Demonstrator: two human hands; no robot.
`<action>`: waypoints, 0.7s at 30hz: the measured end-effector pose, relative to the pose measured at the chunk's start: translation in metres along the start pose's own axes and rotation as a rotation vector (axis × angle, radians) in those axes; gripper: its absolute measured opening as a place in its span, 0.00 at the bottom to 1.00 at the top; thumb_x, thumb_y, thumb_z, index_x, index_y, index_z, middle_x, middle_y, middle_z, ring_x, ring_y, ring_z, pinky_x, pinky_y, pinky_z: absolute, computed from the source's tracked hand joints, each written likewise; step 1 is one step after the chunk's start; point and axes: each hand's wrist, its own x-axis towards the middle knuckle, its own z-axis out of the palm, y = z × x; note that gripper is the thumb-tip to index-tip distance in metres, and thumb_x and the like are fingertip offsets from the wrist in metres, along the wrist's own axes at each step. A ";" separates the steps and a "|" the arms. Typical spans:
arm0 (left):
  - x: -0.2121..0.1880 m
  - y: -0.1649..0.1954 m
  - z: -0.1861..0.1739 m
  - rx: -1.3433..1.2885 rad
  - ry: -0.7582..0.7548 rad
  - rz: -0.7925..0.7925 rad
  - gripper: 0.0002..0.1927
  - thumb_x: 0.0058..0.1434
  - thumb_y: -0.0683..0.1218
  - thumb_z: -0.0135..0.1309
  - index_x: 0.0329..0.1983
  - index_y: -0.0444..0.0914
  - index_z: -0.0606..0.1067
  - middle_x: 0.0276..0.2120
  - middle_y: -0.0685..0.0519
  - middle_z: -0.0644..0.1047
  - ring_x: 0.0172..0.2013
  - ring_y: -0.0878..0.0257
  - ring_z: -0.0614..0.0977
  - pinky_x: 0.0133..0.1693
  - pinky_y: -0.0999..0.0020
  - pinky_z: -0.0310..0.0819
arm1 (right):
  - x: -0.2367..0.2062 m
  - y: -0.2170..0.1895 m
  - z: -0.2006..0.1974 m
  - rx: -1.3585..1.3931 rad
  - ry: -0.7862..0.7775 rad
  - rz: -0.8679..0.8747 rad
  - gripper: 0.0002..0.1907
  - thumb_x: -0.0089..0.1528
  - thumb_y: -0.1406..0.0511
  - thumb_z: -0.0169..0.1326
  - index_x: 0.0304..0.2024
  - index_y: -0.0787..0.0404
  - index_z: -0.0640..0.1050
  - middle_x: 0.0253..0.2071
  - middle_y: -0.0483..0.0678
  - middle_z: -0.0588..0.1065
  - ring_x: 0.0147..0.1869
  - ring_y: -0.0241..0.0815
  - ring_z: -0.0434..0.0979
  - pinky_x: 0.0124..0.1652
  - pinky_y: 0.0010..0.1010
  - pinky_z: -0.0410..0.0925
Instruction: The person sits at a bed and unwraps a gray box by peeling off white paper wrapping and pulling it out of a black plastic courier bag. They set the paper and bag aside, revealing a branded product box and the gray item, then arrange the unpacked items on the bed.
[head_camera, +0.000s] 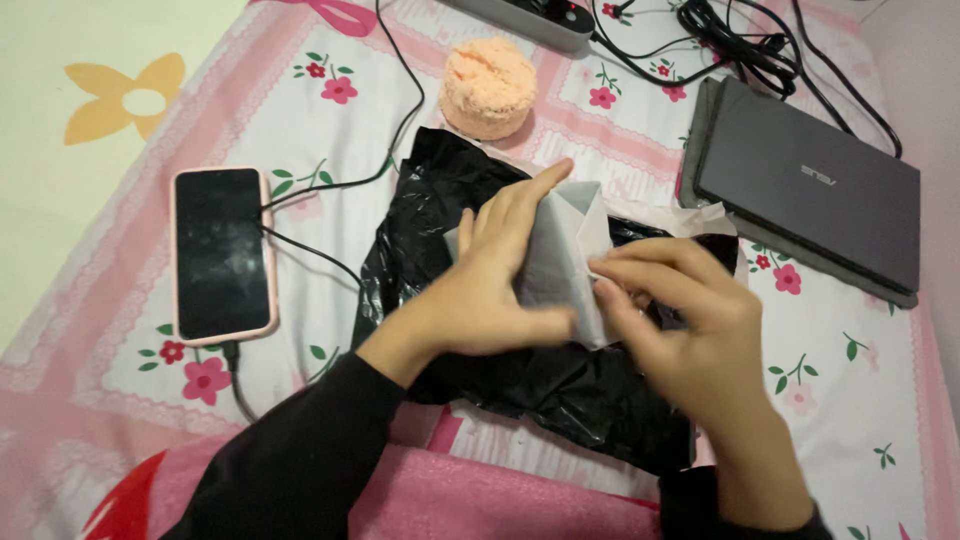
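**A:** What was hidden? The folded white paper (570, 255) was half covered by both hands, and the right hand (690, 330) was blurred.

**B:** Agreed. It was pinched by the left hand (490, 275) and gripped by the right, over one black plastic bag (520, 380) on the bed; contents couldn't be made out. One phone (222, 252), one laptop (815, 190), one peach puff (488, 88) were counted.

Black plastic bag (560, 385), crumpled, glossy, mid-bed toward near edge. Folded white paper wrapping (570, 255) lying on it. Phone (222, 252), pink-cased, dark blank screen, near left edge. Grey laptop (815, 190), lid closed, far right corner.
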 end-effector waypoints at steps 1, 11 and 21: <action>-0.002 0.002 0.006 0.014 0.036 0.024 0.67 0.41 0.58 0.72 0.79 0.44 0.46 0.70 0.40 0.58 0.73 0.42 0.55 0.67 0.25 0.29 | -0.001 -0.003 0.002 -0.070 0.033 -0.115 0.13 0.57 0.74 0.64 0.44 0.63 0.83 0.45 0.49 0.80 0.41 0.39 0.78 0.40 0.28 0.72; -0.002 -0.008 0.022 0.073 0.142 -0.001 0.72 0.31 0.54 0.77 0.75 0.40 0.45 0.69 0.40 0.55 0.73 0.38 0.53 0.67 0.25 0.30 | -0.002 -0.004 0.026 -0.211 0.234 -0.299 0.09 0.61 0.76 0.63 0.43 0.66 0.80 0.37 0.51 0.78 0.37 0.45 0.78 0.38 0.32 0.69; 0.003 -0.017 0.012 -0.056 0.006 0.069 0.69 0.31 0.49 0.77 0.75 0.45 0.48 0.70 0.42 0.56 0.75 0.40 0.53 0.69 0.28 0.26 | -0.005 -0.002 0.031 0.251 0.260 0.123 0.05 0.67 0.73 0.59 0.46 0.66 0.81 0.41 0.46 0.81 0.42 0.29 0.80 0.43 0.20 0.72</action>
